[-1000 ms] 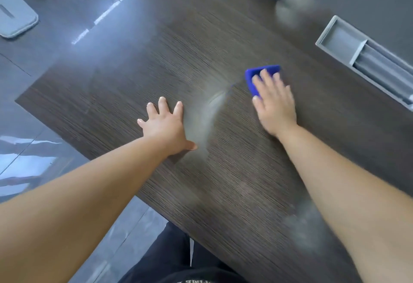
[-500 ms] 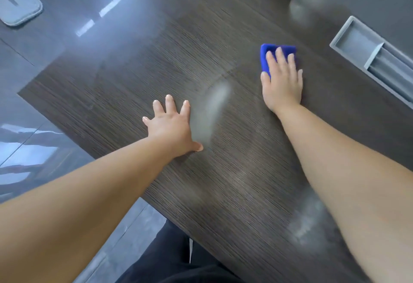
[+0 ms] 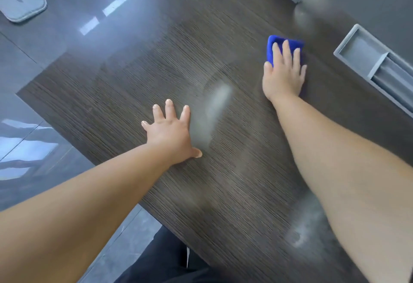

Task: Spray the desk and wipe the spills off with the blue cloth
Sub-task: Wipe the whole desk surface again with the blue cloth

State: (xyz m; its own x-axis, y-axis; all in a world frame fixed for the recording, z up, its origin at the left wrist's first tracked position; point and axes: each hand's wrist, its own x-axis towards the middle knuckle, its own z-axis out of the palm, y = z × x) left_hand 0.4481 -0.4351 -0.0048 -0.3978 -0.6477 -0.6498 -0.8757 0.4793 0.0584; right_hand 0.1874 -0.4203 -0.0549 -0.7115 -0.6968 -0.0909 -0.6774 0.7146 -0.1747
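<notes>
Head view: the right hand [image 3: 283, 74] presses flat on the blue cloth [image 3: 273, 46]; the left hand [image 3: 171, 131] lies spread, empty, on the desk [image 3: 134, 86] nearby.

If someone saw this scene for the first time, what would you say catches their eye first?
The bright blue cloth stands out most, pressed flat under the right hand toward the far side of the dark wood desk. Next comes the left hand, spread flat on the desk nearer the person, with a pale smear just to its right. A grey recessed tray sits in the desk at the right.
</notes>
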